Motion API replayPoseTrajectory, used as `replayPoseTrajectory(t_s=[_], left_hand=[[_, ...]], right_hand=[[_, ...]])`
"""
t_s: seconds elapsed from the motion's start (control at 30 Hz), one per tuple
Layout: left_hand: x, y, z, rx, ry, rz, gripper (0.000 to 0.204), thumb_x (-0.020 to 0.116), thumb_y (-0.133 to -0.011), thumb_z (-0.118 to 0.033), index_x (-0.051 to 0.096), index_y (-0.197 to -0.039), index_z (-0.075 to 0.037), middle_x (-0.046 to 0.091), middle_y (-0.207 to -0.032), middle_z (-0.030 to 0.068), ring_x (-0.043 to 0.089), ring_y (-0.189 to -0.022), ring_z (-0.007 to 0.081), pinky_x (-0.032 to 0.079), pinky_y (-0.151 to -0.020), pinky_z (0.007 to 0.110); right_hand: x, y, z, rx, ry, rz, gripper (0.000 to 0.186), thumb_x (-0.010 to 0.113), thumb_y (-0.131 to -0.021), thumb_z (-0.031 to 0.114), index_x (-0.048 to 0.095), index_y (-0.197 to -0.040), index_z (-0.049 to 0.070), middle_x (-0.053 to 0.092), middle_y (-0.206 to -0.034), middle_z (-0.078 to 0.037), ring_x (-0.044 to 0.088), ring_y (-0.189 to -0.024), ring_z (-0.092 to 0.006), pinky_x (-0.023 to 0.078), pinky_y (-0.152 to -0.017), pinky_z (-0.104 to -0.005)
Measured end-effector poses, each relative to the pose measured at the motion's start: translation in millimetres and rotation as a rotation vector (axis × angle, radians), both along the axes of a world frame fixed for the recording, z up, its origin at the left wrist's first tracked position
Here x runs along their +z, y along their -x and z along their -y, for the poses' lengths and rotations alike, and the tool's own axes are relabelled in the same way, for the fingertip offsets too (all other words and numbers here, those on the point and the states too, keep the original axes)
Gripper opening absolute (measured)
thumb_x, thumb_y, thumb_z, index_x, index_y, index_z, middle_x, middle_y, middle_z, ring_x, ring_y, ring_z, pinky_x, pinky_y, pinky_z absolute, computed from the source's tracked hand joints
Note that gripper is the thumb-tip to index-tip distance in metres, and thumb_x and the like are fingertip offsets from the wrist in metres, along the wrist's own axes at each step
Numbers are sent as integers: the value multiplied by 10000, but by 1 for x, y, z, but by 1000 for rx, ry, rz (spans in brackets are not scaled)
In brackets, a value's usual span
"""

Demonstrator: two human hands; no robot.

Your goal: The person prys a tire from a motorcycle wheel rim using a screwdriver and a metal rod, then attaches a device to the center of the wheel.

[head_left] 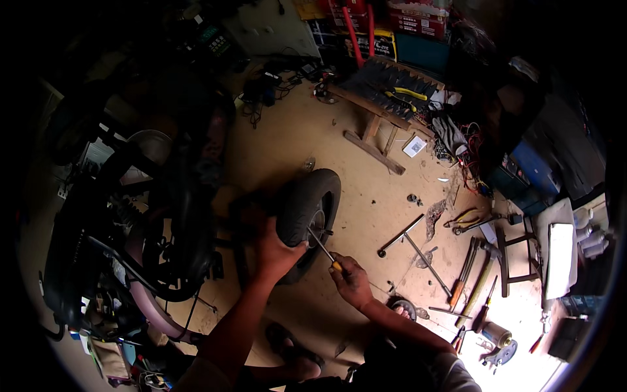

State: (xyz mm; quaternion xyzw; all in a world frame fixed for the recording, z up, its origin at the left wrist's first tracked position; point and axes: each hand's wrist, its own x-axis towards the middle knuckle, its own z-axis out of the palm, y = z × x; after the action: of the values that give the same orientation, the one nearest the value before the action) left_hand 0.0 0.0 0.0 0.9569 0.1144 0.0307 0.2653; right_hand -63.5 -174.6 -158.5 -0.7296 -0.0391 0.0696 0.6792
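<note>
In the middle of the floor a small black wheel (297,215) with a tyre stands upright. My left hand (273,251) grips the tyre's near left side, its thumb on the tread and its other fingers mostly hidden. A screwdriver (322,244) with a yellowish handle is in my right hand (353,281), the fingers closed round the handle. Its metal shaft slants up and left to the wheel's hub area. Whether the tip touches the hub, I cannot make out.
A partly dismantled motorbike (176,248) fills the left side. On the right floor lie a T-shaped wrench (418,251), pliers (467,219), a hammer (480,277) and several other tools. A low wooden stool (379,117) with yellow-handled pliers stands at the back. My sandalled foot (290,346) is close below.
</note>
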Motion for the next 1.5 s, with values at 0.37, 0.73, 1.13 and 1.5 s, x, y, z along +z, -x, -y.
replayPoseTrajectory(t_s=[0.37, 0.73, 1.13, 1.5], left_hand=[[-10, 2, -15, -65, 62, 80, 1022, 1010, -600, -363, 508, -1414, -4, 628, -1312, 216, 635, -1206, 348, 516, -1037, 426], [-24, 0, -17, -87, 20, 71, 1067, 989, -592, -335, 463, -1457, -1, 322, -1593, 374, 378, -1474, 493, 366, -1214, 489], [-25, 9, -12, -79, -110, 134, 890, 929, -635, -252, 531, -1402, -40, 419, -1524, 296, 426, -1412, 489, 381, -1189, 502], [-21, 40, 3, -142, -234, 144, 828, 909, -686, -287, 554, -1378, -1, 380, -1556, 316, 485, -1346, 495, 437, -1127, 533]], right_hand=[[-31, -13, -42, 50, -411, -128, 356, 712, -972, 15, 646, -1319, 53, 689, -1142, -104, 654, -1057, -154, 526, -925, -298], [-44, -39, -29, -48, -190, 37, 358, 763, -905, -19, 720, -1259, 16, 716, -1161, -107, 672, -1034, -167, 536, -892, -280], [35, -46, 57, 254, 177, 231, 430, 756, -943, 108, 678, -1365, 79, 712, -1038, -177, 712, -824, -312, 571, -749, -355], [66, -17, 78, 396, 373, 166, 529, 659, -992, 101, 534, -1506, 75, 706, -981, -291, 716, -916, -437, 570, -798, -426]])
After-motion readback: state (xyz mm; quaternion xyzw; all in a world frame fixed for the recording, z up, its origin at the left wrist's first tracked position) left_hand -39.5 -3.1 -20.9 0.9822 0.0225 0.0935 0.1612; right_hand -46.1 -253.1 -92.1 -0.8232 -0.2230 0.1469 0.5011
